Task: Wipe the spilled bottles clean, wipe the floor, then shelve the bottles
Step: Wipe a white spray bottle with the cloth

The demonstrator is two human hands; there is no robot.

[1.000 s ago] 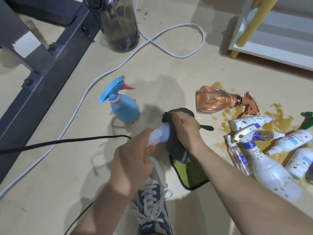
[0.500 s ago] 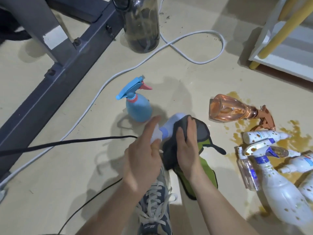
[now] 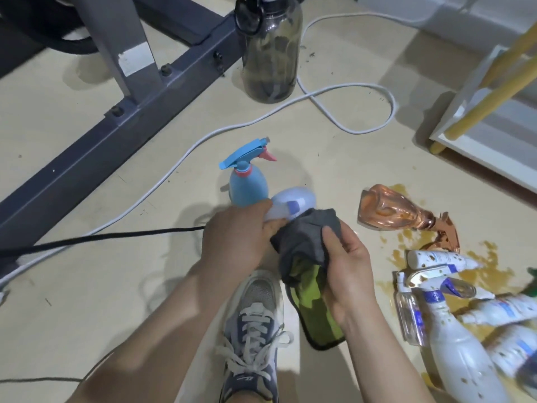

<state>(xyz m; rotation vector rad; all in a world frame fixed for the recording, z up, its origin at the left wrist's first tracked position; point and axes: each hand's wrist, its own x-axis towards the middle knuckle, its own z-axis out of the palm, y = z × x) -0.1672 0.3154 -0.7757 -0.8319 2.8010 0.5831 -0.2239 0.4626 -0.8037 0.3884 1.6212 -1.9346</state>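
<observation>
The left hand [image 3: 235, 237] has its grip clamped on what seems the narrow end of a pale white bottle [image 3: 286, 200], held low beside the upright blue spray bottle [image 3: 248, 184]. The right hand [image 3: 345, 274] grips a grey-and-green cloth [image 3: 305, 245] bunched against that bottle. To the right, a copper spray bottle [image 3: 386, 210] and spattered white bottles [image 3: 436, 258] lie in a brown spill [image 3: 491, 274] on the floor [image 3: 116, 286].

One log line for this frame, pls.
phase: wiping bottle | left hand: grips pale white plastic bottle | right hand: holds grey-and-green cloth on it | brown floor spill: unwiped
</observation>
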